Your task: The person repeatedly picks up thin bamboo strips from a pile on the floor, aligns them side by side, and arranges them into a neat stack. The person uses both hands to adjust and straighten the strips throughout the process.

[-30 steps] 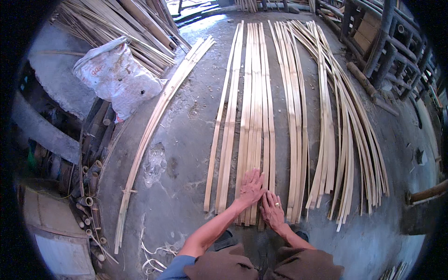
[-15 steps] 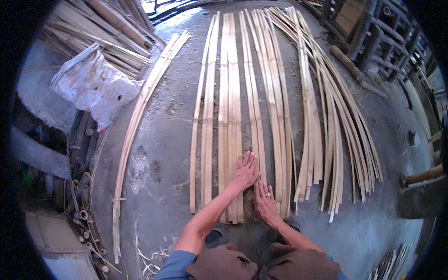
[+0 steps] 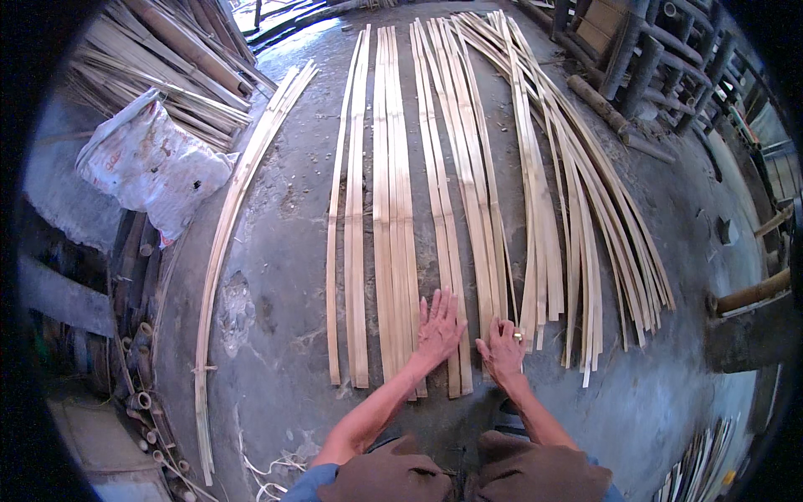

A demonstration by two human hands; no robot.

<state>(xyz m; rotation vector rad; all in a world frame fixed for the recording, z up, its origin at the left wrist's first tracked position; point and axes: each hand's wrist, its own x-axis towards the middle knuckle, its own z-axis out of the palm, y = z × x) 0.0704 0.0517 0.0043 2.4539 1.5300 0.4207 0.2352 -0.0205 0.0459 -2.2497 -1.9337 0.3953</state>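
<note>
Several long pale bamboo strips [image 3: 393,192] lie side by side on a grey concrete floor [image 3: 284,243], running away from me. My left hand [image 3: 439,325] rests flat with fingers spread on the near ends of the middle strips [image 3: 446,234]. My right hand [image 3: 504,350], a ring on one finger, lies just to its right with fingers curled on the end of a strip [image 3: 483,226]. Neither hand lifts anything. To the right, more strips [image 3: 577,217] fan out loosely and overlap.
A bound bundle of long strips [image 3: 230,226] curves along the left. A white sack [image 3: 150,163] lies on stacked bamboo [image 3: 159,75] at upper left. Short bamboo tubes [image 3: 142,393] sit at lower left. Wooden frames and poles [image 3: 652,58] stand at upper right.
The view has swung so the strips sit further left in the picture. Both hands stay pressed on the near ends of the strips, the left hand now flatter and more spread.
</note>
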